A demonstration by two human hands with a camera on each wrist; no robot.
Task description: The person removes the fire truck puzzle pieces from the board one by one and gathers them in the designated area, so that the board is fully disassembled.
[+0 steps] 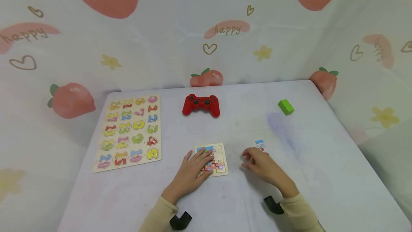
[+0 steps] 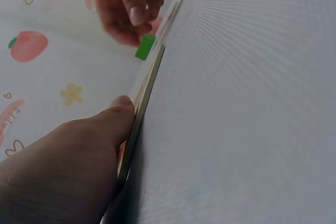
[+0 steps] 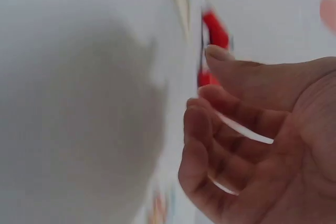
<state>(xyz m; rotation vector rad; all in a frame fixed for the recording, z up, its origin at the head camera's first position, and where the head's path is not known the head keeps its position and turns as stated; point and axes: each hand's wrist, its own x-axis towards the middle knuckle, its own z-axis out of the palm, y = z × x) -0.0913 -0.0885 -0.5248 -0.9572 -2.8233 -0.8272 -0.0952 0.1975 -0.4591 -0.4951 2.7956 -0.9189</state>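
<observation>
A small jigsaw board (image 1: 221,154) with colourful pieces lies flat on the white table (image 1: 244,124), near its front edge. My left hand (image 1: 200,161) rests on it with straight fingers; in the left wrist view my thumb (image 2: 113,121) lies against the board's edge (image 2: 146,95). My right hand (image 1: 255,162) hovers just right of the board, its fingers loosely curled with nothing between them (image 3: 231,140). Loose blue and red jigsaw pieces (image 1: 260,144) lie just beyond its fingertips.
A red game controller (image 1: 201,105) sits at the table's middle back and a green block (image 1: 285,106) at the back right. A number puzzle board (image 1: 128,131) fills the left side. A strawberry-print curtain (image 1: 206,28) surrounds the table.
</observation>
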